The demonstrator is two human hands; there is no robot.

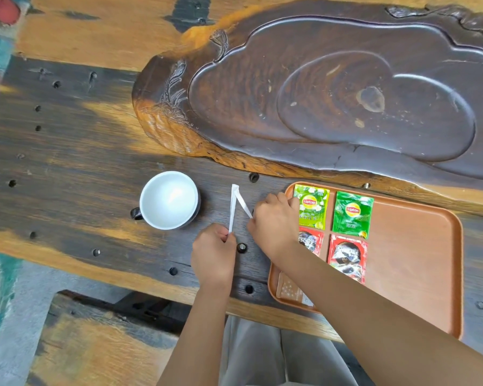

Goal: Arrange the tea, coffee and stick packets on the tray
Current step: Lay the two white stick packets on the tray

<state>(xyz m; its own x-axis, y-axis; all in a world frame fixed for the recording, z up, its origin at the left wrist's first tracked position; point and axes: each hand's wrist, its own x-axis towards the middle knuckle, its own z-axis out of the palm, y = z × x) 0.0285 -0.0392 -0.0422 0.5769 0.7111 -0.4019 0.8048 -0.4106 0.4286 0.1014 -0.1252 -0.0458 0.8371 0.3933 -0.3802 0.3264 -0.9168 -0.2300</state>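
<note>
1. Left hand (pixel 214 250) is pinching the near end of a white stick packet (pixel 231 208) on the desk (pixel 67 168), fingers (pixel 226 235) closed on it.
2. Right hand (pixel 273 222) is holding a second white stick packet (pixel 243 204), which is slanting away from it; fingers look clamped on its near end, though the grip is mostly hidden under the hand.
3. The two sticks are meeting at their far ends, making an upside-down V, between the cup and the tray.
4. Orange tray (pixel 418 246) is sitting on the desk at right, right forearm crossing over its near left part.
5. On the tray: two green tea packets (pixel 311 207) (pixel 352 214) side by side at the far left, two red coffee packets (pixel 310 240) (pixel 347 257) just nearer; the left one is partly hidden by the wrist.
6. Pale packet (pixel 289 289) is lying at the tray's near left corner, type unclear.
7. White cup (pixel 169 200) is standing left of the sticks, well apart from the tray.
8. Carved dark wooden slab (pixel 318 93) is lying beyond the tray.
</note>
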